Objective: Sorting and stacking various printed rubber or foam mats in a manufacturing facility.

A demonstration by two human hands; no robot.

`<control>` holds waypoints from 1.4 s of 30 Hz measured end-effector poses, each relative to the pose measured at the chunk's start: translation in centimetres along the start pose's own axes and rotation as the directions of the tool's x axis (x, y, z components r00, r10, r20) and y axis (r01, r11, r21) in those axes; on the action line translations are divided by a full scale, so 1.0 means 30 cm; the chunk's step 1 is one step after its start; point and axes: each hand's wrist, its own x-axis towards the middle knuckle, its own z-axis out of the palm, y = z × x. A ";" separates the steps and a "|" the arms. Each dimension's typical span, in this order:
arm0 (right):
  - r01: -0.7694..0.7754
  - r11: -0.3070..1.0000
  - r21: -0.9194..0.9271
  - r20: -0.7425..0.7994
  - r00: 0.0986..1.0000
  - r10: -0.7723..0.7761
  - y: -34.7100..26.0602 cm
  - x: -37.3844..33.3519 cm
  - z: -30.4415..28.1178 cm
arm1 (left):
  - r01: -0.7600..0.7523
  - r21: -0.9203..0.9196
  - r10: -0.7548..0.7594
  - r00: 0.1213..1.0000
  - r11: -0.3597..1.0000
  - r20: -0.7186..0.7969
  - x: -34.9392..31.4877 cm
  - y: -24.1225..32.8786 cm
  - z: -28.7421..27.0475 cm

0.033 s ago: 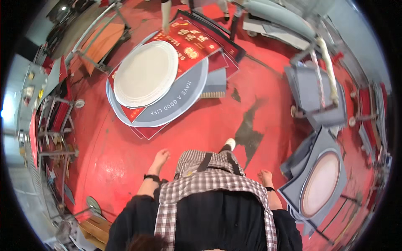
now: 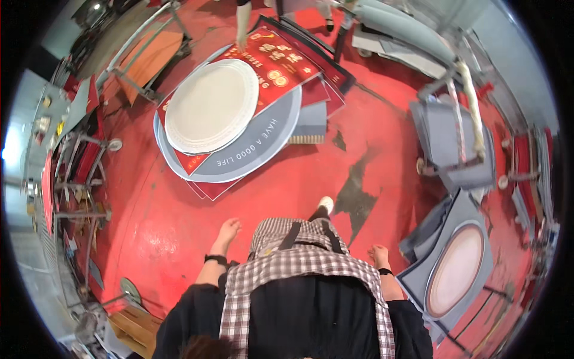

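Note:
My left hand [image 2: 228,231] hangs in the air over the red floor, its fingers loosely bent and a little apart, holding nothing. On the other side of my checked apron, my right hand [image 2: 378,255] hangs with loosely curled fingers and nothing visible in it. Ahead of me lies a pile of mats. A cream oval mat [image 2: 209,107] is on top at the left. Under it are a red mat with gold print [image 2: 284,69] and a larger grey oval mat [image 2: 257,143]. Another person's hand [image 2: 241,45] touches the red mat's far edge.
To my right, near my right hand, grey mats with a pale oval mat [image 2: 457,269] lie over a rack. A metal cart [image 2: 457,131] holds grey mats farther off. Racks [image 2: 84,173] line the left side, and a wooden box [image 2: 134,329] stands at lower left.
The whole view has shifted slightly, so the mat pile sits a little farther right and lower. Both my hands stay at my sides.

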 end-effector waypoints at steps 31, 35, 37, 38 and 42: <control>0.601 0.747 -0.283 0.589 0.724 -0.360 -1.448 0.166 1.727 | 0.227 -0.538 -0.381 0.904 0.811 -0.193 0.333 0.030 -0.722; 0.601 0.621 -0.503 0.539 0.780 -0.318 -1.316 0.122 1.742 | 0.139 -0.662 -0.402 0.877 0.736 -0.263 0.476 0.063 -0.957; 0.677 0.500 -0.540 0.606 0.725 -0.327 -1.261 0.110 1.734 | 0.147 -0.518 -0.337 0.894 0.843 -0.295 0.515 0.141 -1.040; 0.601 0.581 -0.549 0.568 0.778 -0.267 -1.238 0.105 1.728 | 0.162 -0.509 -0.356 0.882 0.845 -0.310 0.541 0.191 -1.072; 0.315 0.894 -0.319 0.425 0.890 -0.163 -1.192 0.092 1.708 | 0.076 -0.396 -0.201 0.937 0.915 -0.285 0.596 0.352 -1.110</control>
